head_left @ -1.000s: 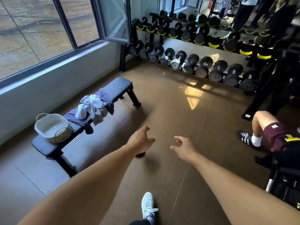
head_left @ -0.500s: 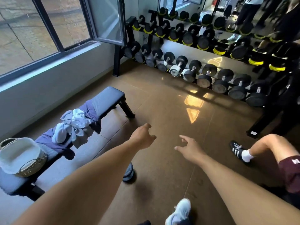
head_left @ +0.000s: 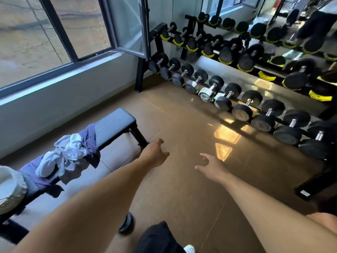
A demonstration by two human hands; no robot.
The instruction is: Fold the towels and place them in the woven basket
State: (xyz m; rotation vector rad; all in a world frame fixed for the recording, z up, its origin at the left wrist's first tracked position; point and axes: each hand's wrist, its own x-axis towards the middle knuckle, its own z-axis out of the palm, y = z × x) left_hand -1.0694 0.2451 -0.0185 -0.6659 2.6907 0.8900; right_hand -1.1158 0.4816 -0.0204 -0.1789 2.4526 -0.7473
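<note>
A crumpled heap of towels [head_left: 67,156], white and pale grey over a purple one, lies on a dark padded bench [head_left: 113,125] at the left. The woven basket [head_left: 11,187] with a white lining stands on the bench's near end, cut off by the left edge. My left hand [head_left: 155,154] hangs in the air over the floor, right of the bench's leg, fingers loosely spread and holding nothing. My right hand [head_left: 211,167] is out beside it, also open and holding nothing. Neither hand touches the towels.
A long rack of black dumbbells [head_left: 237,99] runs along the mirrored wall at the right. A window [head_left: 54,30] with an open pane fills the upper left. A small dark weight [head_left: 127,223] sits on the brown floor below my left arm.
The view has swung right and closer to the bench. The basket has slid to the left edge. The seated person's leg has left the view. Both hands stay out in front, holding nothing.
</note>
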